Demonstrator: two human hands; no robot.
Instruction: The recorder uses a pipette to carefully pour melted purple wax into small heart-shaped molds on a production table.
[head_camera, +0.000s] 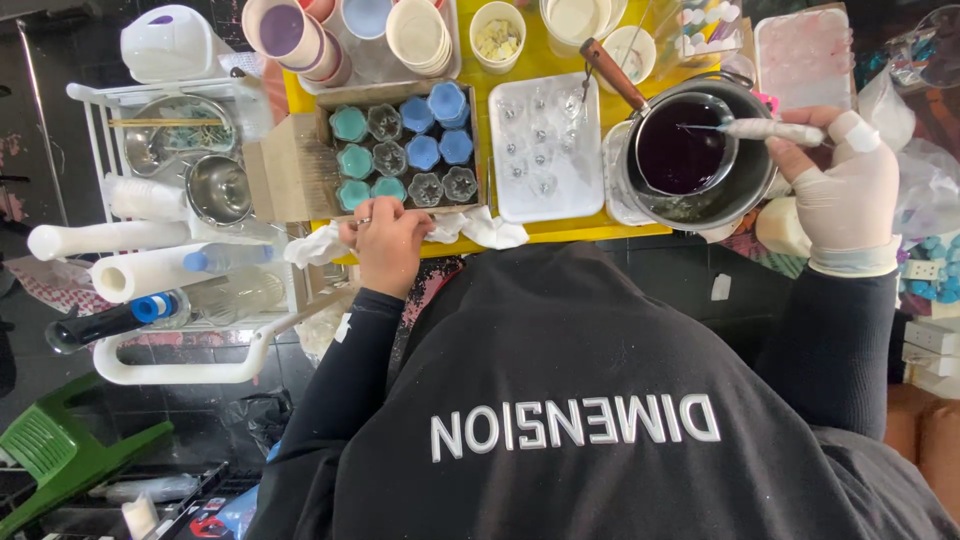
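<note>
A yellow bench (560, 232) fills the far middle of the view, crowded with small containers and seen from above over a person in a black top. Left of centre on it a cardboard box (290, 170) holds rows of teal and blue moulds (352, 160), some of them clear. Just right of the box lies a white tray (505, 200) of small clear pieces, and right of that a metal pot (745, 175) carries a smaller pan (686, 150) of dark purple liquid with a wooden handle pointing far-left. The right hand (845, 190), in a pale glove with a taped finger, is closed around a white stick (770, 131) whose thin tip reaches over the liquid. The left hand (388, 240), bare with a ring, rests curled at the near edge of the box on crumpled white tissue (480, 228); whether it grips the tissue cannot be told. Stacked cups (420, 35) and tubs line the far edge. On the left stands a white wire cart (110, 100) with steel bowls, paper rolls (105, 238) and a bottle; a green plastic stool (60, 450) sits on the dark floor near left. The person's body hides the near side of the bench, the right edge is a blur of bags and boxes, and the far containers are cut off by the frame.
</note>
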